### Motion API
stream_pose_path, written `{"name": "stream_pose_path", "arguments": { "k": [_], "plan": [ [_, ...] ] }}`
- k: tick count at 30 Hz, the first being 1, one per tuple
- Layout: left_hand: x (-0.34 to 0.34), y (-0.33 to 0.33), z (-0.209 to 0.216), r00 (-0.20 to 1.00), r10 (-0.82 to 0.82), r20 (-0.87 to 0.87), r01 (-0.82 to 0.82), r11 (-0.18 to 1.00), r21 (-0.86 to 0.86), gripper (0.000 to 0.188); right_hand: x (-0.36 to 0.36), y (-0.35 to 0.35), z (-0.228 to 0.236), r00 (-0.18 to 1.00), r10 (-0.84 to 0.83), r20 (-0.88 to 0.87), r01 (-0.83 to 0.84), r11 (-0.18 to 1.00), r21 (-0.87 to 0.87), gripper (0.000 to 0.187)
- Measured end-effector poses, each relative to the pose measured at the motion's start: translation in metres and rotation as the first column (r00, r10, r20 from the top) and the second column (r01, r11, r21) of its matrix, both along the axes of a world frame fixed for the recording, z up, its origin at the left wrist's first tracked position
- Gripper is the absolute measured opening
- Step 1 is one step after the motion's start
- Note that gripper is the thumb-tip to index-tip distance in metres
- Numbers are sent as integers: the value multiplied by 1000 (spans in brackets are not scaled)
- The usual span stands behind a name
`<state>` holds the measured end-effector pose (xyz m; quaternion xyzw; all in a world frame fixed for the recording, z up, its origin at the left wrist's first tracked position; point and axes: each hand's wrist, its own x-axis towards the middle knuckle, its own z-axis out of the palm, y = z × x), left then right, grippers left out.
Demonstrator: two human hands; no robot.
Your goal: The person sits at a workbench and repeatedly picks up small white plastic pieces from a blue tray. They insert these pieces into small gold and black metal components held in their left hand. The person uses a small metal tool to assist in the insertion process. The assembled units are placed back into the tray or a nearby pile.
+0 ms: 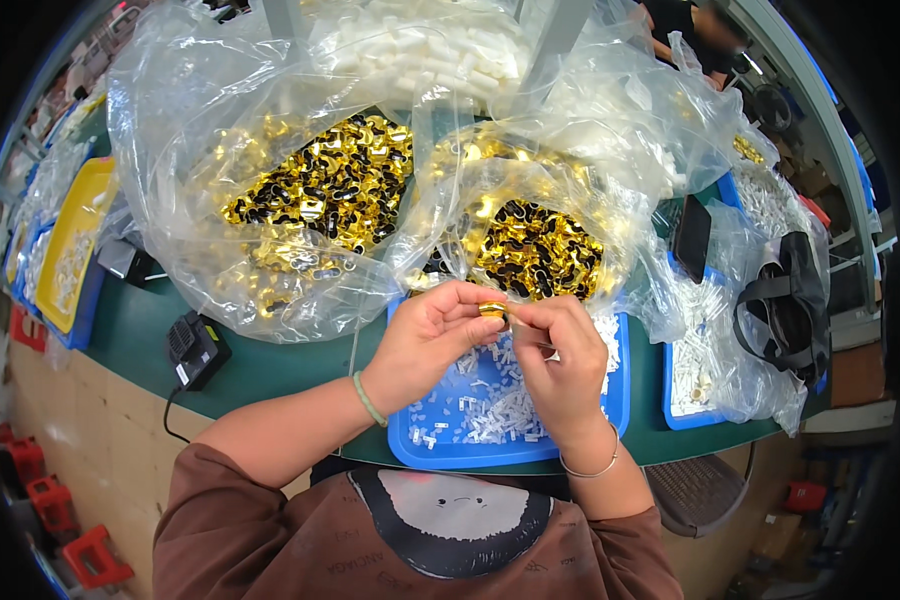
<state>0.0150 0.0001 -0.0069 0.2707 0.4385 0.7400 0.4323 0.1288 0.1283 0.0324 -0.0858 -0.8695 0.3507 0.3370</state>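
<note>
Between the thumb and fingers of my left hand (422, 342) is a small shiny gold part (492, 310), held above the far edge of a blue tray (490, 461). The fingers of my right hand (568, 362) are pinched together at the part's right side; what they hold is too small to make out. Many small white plastic pieces (505, 412) lie loose in the tray below. Just beyond my hands, one clear plastic bag holds a heap of gold and black parts (537, 250). To its left, a larger bag holds more gold and black parts (335, 180).
A black boxy device (198, 350) with a cord sits on the green table at left. Farther left is a yellow tray (72, 245). At right stand another blue tray (694, 420) and a black handbag (785, 310). A person (698, 40) is at the far right. White pieces (420, 45) fill bags behind.
</note>
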Motion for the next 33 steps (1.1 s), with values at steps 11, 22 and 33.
{"name": "stream_pose_path", "arguments": {
  "k": [11, 22, 33],
  "plan": [
    [-2, 1, 11, 995, 95, 20, -97, 992, 83, 30, 1, 13, 8, 994, 106, 24, -103, 988, -118, 22],
    [-41, -14, 26, 776, -222, 590, -132, 858, 496, 59, 28, 44, 22, 796, 98, 597, -152, 988, 41, 19],
    [-13, -5, 15, 995, -70, -75, 63, 995, -81, 16, 25, 44, 1, 811, -26, 585, -133, 965, 227, 17]
  ]
}}
